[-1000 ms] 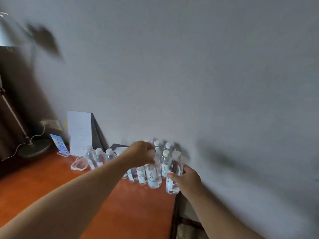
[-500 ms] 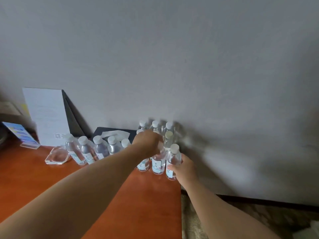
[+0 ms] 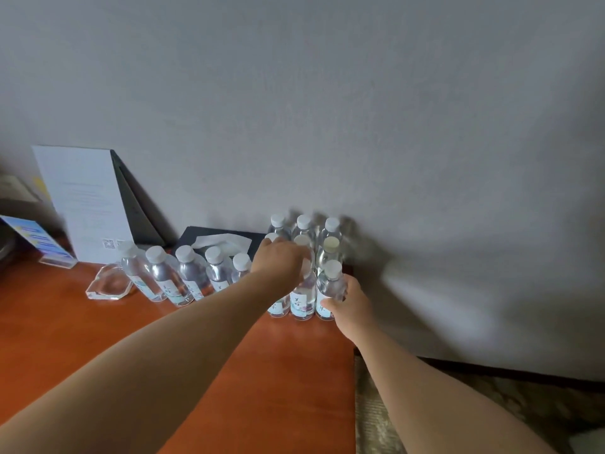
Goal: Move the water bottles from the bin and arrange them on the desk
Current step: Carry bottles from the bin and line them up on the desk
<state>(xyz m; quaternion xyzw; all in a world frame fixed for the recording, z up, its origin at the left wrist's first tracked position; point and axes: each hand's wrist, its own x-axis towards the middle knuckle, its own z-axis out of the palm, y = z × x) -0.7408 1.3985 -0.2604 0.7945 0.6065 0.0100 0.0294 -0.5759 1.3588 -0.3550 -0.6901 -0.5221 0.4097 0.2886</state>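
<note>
Bottles [image 3: 302,231] are packed upright at the desk [image 3: 229,355] corner against the wall [image 3: 327,93], the front right one [image 3: 330,286] gripped in the right hand's [image 3: 348,301] curled fingers, its neighbour [image 3: 304,296] grasped from above by the left hand [image 3: 278,260].

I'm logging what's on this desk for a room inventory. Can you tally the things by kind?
water bottles: 14 (5 in the left row, 9 in the cluster by the wall, a few partly covered by the left hand)
tissue box: 1
white printed sheet: 1
blue sign: 1
clear glass dish: 1
Total: 18
</note>
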